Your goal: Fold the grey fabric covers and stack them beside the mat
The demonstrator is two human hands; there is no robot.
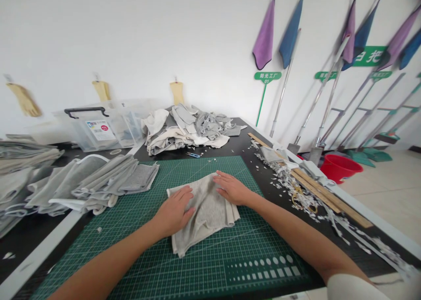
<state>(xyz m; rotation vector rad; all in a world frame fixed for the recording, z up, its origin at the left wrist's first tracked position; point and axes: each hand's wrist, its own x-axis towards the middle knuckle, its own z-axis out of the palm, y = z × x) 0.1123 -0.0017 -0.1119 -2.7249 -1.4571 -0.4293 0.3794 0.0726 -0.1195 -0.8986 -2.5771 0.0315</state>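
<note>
A grey piece of cloth (205,212), wrinkled in its middle, lies on the green cutting mat (138,256). On the cloth's left side rests my left hand (176,210), palm down with fingers stretched out. My right hand (230,188) lies on its upper right part, fingers extended and flat. Neither hand grips the cloth; both press on it from above. Folded grey cloths (108,177) are lined up at the mat's left edge. Beyond the mat sits a loose heap of grey and white cloths (187,126), with small blue thread snips (193,155) in front of it.
Wooden rulers (329,199) and white scraps (286,177) lie along the table's right side. A clear plastic box (95,131) stands back left. Past the right edge, a red bucket (340,167) sits on the floor below hanging towels (265,34) and mop handles.
</note>
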